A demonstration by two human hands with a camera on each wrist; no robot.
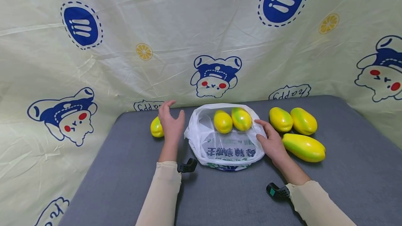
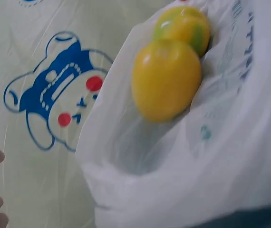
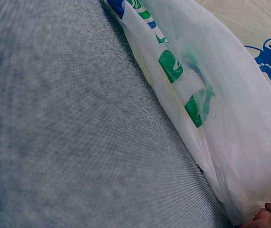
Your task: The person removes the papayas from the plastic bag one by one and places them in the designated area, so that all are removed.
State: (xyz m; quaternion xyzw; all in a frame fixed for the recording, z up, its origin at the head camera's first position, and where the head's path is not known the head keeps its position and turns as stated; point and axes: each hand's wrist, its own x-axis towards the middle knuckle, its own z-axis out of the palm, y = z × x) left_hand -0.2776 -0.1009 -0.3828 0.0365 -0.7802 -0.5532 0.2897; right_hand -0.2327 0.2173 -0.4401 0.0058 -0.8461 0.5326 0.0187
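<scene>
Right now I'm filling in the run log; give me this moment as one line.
left hand: open, over mango | right hand: holds bag rim | bag: two mangoes inside | three loose mangoes right

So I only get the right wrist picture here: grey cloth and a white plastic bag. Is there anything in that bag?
Observer: Yes, the bag holds two yellow-green fruits, side by side at its open mouth.
Operator: Any more fruit outside it?
Observer: Three more fruits lie on the grey table beyond the right hand, which holds the bag's edge.
Operator: And the other hand?
Observer: The left hand is raised with its fingers spread over one more fruit, left of the bag and holding nothing.
</scene>
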